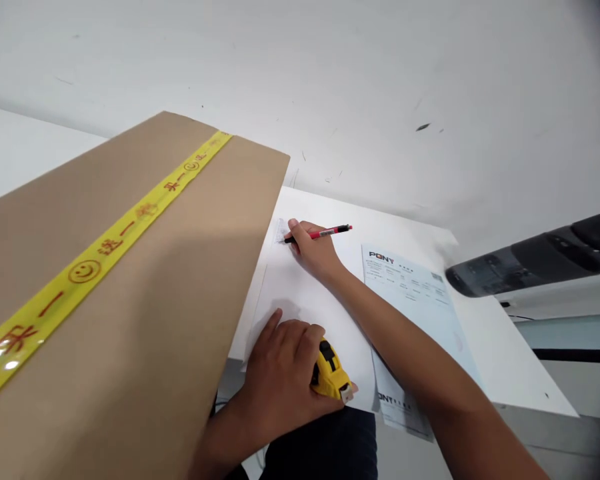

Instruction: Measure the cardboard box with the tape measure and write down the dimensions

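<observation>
My right hand (314, 252) grips a red and black pen (325, 233), its tip down on a white sheet of paper (305, 300) near the sheet's far corner. My left hand (285, 373) rests on the near edge of the same sheet, fingers curled around a yellow tape measure (331, 372). The sheet lies on a white table (495, 347), just right of a large cardboard box (130, 287).
The cardboard box is sealed with yellow printed tape (100, 257) and fills the left side. A printed form (415, 293) lies to the right of the white sheet. A dark, blurred device (535, 260) juts in from the right. A white wall stands behind.
</observation>
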`<state>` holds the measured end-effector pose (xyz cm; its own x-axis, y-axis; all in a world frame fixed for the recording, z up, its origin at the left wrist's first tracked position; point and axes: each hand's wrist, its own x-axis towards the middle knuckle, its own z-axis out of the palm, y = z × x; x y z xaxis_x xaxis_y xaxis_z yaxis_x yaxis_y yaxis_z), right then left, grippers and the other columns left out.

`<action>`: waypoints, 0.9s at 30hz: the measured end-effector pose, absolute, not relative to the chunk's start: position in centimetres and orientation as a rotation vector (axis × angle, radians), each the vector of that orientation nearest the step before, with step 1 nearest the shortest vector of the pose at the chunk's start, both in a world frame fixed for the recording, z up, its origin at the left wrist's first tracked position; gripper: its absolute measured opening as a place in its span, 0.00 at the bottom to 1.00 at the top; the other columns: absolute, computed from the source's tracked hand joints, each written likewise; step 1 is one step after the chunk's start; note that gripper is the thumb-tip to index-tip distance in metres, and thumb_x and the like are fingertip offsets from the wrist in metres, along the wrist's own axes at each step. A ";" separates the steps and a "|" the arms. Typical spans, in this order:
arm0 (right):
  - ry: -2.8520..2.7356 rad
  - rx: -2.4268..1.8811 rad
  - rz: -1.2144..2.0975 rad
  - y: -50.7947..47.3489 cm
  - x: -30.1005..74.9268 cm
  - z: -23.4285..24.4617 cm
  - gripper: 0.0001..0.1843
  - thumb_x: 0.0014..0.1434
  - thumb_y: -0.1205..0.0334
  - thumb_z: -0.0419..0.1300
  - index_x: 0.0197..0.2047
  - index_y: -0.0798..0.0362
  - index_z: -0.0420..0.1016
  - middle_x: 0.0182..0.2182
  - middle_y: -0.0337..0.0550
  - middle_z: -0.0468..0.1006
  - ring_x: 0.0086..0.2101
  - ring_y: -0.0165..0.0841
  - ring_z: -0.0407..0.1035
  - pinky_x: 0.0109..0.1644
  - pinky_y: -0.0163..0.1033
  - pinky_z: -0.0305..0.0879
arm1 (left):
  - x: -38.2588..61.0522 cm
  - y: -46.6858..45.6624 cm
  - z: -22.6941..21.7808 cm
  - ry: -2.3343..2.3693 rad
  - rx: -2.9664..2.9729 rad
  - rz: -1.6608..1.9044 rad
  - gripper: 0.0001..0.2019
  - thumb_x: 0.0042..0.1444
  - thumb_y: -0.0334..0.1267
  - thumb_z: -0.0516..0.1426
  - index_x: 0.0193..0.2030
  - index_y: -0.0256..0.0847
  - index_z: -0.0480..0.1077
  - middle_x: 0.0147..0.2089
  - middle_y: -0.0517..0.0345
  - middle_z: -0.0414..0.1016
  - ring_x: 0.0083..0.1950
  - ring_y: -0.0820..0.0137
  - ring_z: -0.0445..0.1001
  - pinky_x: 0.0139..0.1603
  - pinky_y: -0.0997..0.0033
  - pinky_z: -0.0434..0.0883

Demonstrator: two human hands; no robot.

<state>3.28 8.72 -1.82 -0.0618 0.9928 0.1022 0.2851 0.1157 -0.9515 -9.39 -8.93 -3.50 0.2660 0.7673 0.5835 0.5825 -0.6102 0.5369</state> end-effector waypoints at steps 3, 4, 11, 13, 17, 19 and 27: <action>-1.474 -1.370 0.957 8.4 3.0 -1.9 0.25 0.62 0.43 0.60 0.21 0.49 0.67 0.18 0.36 0.68 0.24 0.32 0.64 0.29 0.38 0.58 | -9.3 -8.9 -3.5 1.267 2.342 1.220 0.36 0.41 0.55 0.71 0.52 0.39 0.65 0.42 0.54 0.79 0.44 0.61 0.81 0.64 0.47 0.73; -1.496 -1.368 0.954 8.2 3.0 -1.9 0.25 0.62 0.44 0.61 0.19 0.49 0.66 0.18 0.37 0.69 0.25 0.32 0.66 0.30 0.38 0.59 | -9.2 -8.9 -3.6 1.272 2.348 1.213 0.36 0.41 0.55 0.70 0.52 0.39 0.65 0.42 0.54 0.79 0.44 0.61 0.81 0.64 0.47 0.73; -1.553 -1.281 0.993 8.0 3.4 -1.8 0.25 0.62 0.49 0.62 0.17 0.49 0.64 0.18 0.37 0.69 0.29 0.34 0.70 0.32 0.39 0.61 | -9.1 -9.0 -3.7 1.293 2.362 1.176 0.33 0.48 0.59 0.67 0.53 0.39 0.66 0.45 0.51 0.80 0.47 0.62 0.80 0.67 0.52 0.70; -1.553 -1.286 1.016 8.0 3.4 -1.7 0.24 0.62 0.49 0.62 0.18 0.50 0.66 0.18 0.37 0.69 0.28 0.34 0.70 0.31 0.38 0.61 | -9.2 -9.1 -3.7 1.275 2.364 1.160 0.33 0.49 0.59 0.66 0.53 0.40 0.66 0.45 0.52 0.80 0.48 0.62 0.80 0.68 0.53 0.69; -1.570 -1.307 0.989 7.7 3.3 -1.4 0.24 0.63 0.51 0.61 0.18 0.50 0.66 0.18 0.38 0.69 0.28 0.34 0.70 0.31 0.39 0.61 | -9.2 -9.1 -3.9 1.252 2.362 1.160 0.33 0.50 0.60 0.65 0.54 0.40 0.65 0.45 0.52 0.80 0.48 0.63 0.79 0.69 0.53 0.67; -1.580 -1.298 0.972 7.7 3.3 -1.3 0.24 0.63 0.50 0.61 0.18 0.50 0.66 0.18 0.38 0.69 0.30 0.35 0.71 0.33 0.39 0.62 | -9.2 -9.1 -3.9 1.252 2.371 1.161 0.32 0.51 0.60 0.64 0.55 0.39 0.65 0.46 0.51 0.80 0.48 0.62 0.79 0.68 0.52 0.68; -1.540 -1.298 0.975 7.7 3.3 -1.7 0.22 0.62 0.46 0.61 0.22 0.48 0.68 0.17 0.37 0.67 0.30 0.36 0.71 0.30 0.40 0.61 | -9.2 -9.2 -4.0 1.246 2.357 1.151 0.31 0.53 0.58 0.63 0.56 0.39 0.64 0.47 0.51 0.80 0.49 0.62 0.79 0.70 0.50 0.66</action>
<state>3.34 7.74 -1.66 -0.0740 0.9885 0.1320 0.3035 0.1484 -0.9412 -9.15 -9.24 -4.05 0.3273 0.7798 0.5336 0.5935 -0.6091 0.5261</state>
